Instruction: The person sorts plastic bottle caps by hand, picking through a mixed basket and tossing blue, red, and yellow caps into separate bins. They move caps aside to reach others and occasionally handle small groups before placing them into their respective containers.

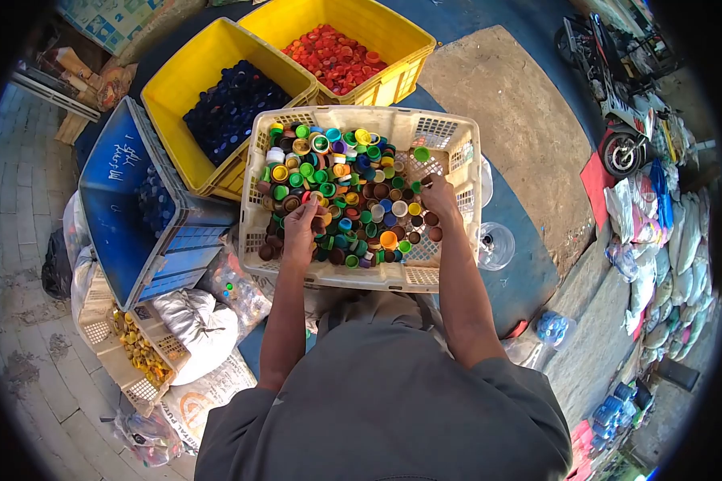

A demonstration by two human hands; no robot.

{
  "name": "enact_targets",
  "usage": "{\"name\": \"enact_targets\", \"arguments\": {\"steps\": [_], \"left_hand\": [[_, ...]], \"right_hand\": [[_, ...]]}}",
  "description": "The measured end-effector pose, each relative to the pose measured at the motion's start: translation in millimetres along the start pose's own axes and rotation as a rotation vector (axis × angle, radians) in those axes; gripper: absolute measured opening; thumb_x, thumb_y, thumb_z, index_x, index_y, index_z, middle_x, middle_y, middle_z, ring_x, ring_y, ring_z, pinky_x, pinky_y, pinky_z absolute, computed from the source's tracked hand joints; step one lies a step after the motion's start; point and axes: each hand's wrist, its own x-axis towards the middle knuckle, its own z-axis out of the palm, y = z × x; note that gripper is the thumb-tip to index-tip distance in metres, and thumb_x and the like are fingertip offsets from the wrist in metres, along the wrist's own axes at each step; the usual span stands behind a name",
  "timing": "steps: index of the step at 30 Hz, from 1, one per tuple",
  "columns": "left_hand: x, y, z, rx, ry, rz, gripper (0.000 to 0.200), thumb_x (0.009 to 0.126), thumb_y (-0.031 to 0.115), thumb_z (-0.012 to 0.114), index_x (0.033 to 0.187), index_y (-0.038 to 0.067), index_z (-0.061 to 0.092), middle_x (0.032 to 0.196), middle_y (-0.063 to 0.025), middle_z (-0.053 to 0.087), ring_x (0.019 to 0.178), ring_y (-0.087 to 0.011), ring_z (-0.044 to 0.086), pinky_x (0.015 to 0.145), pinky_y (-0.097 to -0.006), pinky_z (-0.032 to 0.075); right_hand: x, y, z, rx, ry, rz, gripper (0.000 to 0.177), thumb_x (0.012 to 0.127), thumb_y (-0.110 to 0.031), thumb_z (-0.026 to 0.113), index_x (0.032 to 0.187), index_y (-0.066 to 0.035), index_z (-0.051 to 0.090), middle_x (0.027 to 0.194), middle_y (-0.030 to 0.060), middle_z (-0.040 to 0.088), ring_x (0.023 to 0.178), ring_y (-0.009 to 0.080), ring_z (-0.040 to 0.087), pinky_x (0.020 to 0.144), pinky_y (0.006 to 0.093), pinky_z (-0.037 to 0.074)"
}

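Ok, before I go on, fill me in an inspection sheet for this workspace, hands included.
Surface: blue floor covering, flat brown board on it, marked.
Job's things: mixed-colour plastic caps in a cream perforated plastic crate; dark blue caps and red-orange caps in separate yellow plastic bins.
Clutter: white tied sack to the left; clear round container right of the crate.
Grippers: bare hands; left hand and right hand both over the caps, grip unclear.
Cables: nothing seen.
Surroundings: parked motorcycle and piled filled bags at right.
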Motion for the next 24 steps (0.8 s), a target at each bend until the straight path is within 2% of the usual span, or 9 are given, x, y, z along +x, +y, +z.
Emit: {"name": "enact_targets", "arguments": {"steps": [3,5,7,11,18,22,24], "left_hand": [[-1.1,0.0,1.9,0.028,-0.022,0.006,0.03,0.092,0.033,0.064,0.085,0.005,0.067,0.074,0.0008,0.062,0.057,-0.0046,0.054,0.051,-0.021,0.041],[-1.3,0.6,3.1,0.038,-0.023,0.007,0.03,0.092,0.034,0.064,0.086,0.004,0.067,0.075,0.001,0.063,0.057,-0.0045,0.054,0.051,-0.0209,0.041],[-1.8,0.8,3.6,0.038,-0.026,0.002,0.027,0.092,0.03,0.064,0.091,0.004,0.068,0.077,0.0012,0.064,0.058,-0.0041,0.053,0.052,-0.0207,0.041],[-3.8,3.3,5.2,0.047,-0.029,0.011,0.02,0.091,0.023,0.066,0.096,0.004,0.068,0.079,0.0018,0.064,0.061,-0.0037,0.053,0.054,-0.0203,0.041],[-2.5,0.8,6.4,0.12,-0.079,0.042,0.014,0.088,0.017,0.068,0.095,0.004,0.067,0.074,0.0035,0.059,0.061,-0.0037,0.051,0.054,-0.0209,0.04],[-2.3,1.9,8.0,0.137,-0.097,0.018,0.014,0.088,0.017,0.068,0.093,0.005,0.066,0.073,0.0034,0.059,0.06,-0.0039,0.05,0.053,-0.0212,0.039],[-3.8,2.8,9.5,0.14,-0.09,0.016,0.014,0.088,0.018,0.068,0.093,0.005,0.066,0.073,0.0032,0.059,0.06,-0.004,0.05,0.053,-0.0212,0.04]], "right_hand": [[3.4,-1.7,-4.6,0.06,0.005,0.064,0.028,0.078,-0.017,0.06,0.101,-0.003,0.067,0.092,0.0256,0.068,0.091,0.0393,0.066,0.081,0.0431,0.052],[18.0,13.3,3.6,0.08,0.06,0.029,0.031,0.077,-0.014,0.059,0.105,-0.002,0.066,0.094,0.0242,0.068,0.091,0.0371,0.066,0.081,0.0409,0.052],[17.1,6.9,-0.3,0.136,0.128,0.009,0.032,0.077,-0.013,0.059,0.106,-0.001,0.065,0.096,0.0233,0.068,0.092,0.0354,0.067,0.081,0.0396,0.052],[26.4,11.0,3.6,0.2,0.112,-0.01,0.032,0.077,-0.013,0.061,0.106,0.001,0.064,0.097,0.0208,0.069,0.094,0.0318,0.067,0.082,0.0377,0.051],[13.3,8.2,8.2,-0.024,-0.095,-0.093,0.029,0.072,-0.017,0.069,0.096,-0.001,0.068,0.089,0.0179,0.069,0.084,0.0297,0.067,0.075,0.0366,0.053],[2.2,2.3,15.7,-0.071,-0.318,-0.188,0.025,0.069,-0.019,0.068,0.088,-0.003,0.069,0.085,0.0156,0.069,0.079,0.0283,0.067,0.071,0.0358,0.053],[-5.6,-12.5,15.0,-0.24,-0.481,-0.244,0.024,0.069,-0.02,0.069,0.086,-0.004,0.069,0.083,0.0145,0.069,0.079,0.0274,0.067,0.07,0.0357,0.053]]}}
